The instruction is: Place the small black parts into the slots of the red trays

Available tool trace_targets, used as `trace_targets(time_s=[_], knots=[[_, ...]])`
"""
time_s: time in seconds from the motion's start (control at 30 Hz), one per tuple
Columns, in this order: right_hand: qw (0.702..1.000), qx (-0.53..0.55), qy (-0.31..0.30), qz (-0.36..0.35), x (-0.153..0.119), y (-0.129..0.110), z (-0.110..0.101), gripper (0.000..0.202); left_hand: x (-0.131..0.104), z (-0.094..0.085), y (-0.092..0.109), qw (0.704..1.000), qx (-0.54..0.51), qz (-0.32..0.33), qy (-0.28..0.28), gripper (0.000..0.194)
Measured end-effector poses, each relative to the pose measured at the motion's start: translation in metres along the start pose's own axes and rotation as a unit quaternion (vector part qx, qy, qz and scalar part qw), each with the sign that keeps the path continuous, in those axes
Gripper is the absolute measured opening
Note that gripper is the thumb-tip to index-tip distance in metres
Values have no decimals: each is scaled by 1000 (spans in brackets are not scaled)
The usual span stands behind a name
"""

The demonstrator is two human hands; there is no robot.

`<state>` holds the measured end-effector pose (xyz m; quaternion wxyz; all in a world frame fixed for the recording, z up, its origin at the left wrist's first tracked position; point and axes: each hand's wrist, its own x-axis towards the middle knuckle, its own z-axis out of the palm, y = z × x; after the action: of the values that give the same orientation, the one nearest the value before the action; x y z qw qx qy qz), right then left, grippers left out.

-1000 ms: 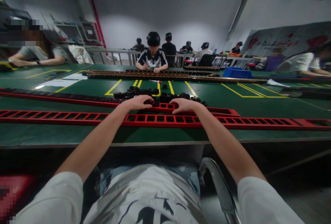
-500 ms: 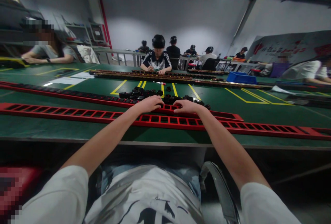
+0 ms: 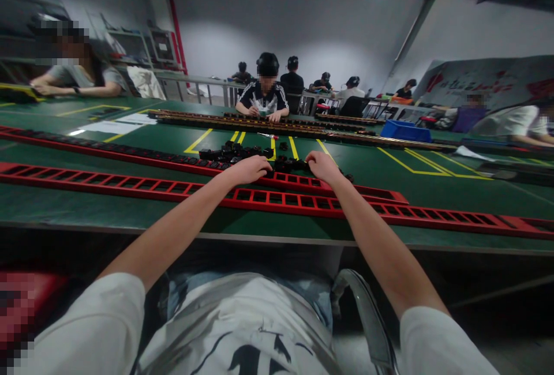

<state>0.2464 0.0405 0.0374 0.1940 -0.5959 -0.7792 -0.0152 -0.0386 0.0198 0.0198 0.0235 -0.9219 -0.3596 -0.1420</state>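
My left hand (image 3: 250, 171) is over the far red slotted strip (image 3: 194, 168), fingers curled down together near a black part; whatever they hold is hidden. My right hand (image 3: 322, 166) is at the right part of the loose black pieces (image 3: 289, 164), its fingers bent and drawn together, and what is in them is too small to make out. Another heap of black pieces (image 3: 236, 152) lies just beyond my left hand. Black pieces fill the left slots of the far strip. The near red slotted strip (image 3: 173, 187) passes beneath both forearms, its slots showing through.
The green table (image 3: 363, 158) has yellow tape lines. Across it, a person (image 3: 262, 98) works behind long dark bars (image 3: 208, 123). A blue bin (image 3: 405, 131) stands right of centre at the back, and white paper sheets (image 3: 123, 125) lie at left. Other people sit farther off.
My right hand has moved off the far red strip, away from me and to the right, to the loose black pieces. My left hand stays nearly in place.
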Motion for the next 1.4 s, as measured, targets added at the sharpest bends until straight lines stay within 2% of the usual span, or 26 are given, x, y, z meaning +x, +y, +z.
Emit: trace_targets(time_s=[0.1, 0.27, 0.43, 0.77, 1.03, 1.4], knots=[[999, -25, -15, 39, -3, 0, -3, 33, 0, 3, -1, 1000, 1, 4, 5, 30], [993, -42, -103, 49, -3, 3, -2, 33, 0, 6, -1, 1000, -2, 6, 2, 34], [995, -55, -81, -3, 0, 4, 4, 34, 1, 6, 3, 1000, -12, 28, -1, 34], [993, -72, -95, -9, -1, 9, 6, 33, 0, 7, 3, 999, -31, 28, 6, 35], [992, -93, -78, 33, -4, 4, 5, 36, -1, 3, 7, 1000, -24, 14, -2, 35], [991, -95, -86, 37, -9, 3, 2, 32, -1, 6, 3, 999, -35, 24, 1, 34]])
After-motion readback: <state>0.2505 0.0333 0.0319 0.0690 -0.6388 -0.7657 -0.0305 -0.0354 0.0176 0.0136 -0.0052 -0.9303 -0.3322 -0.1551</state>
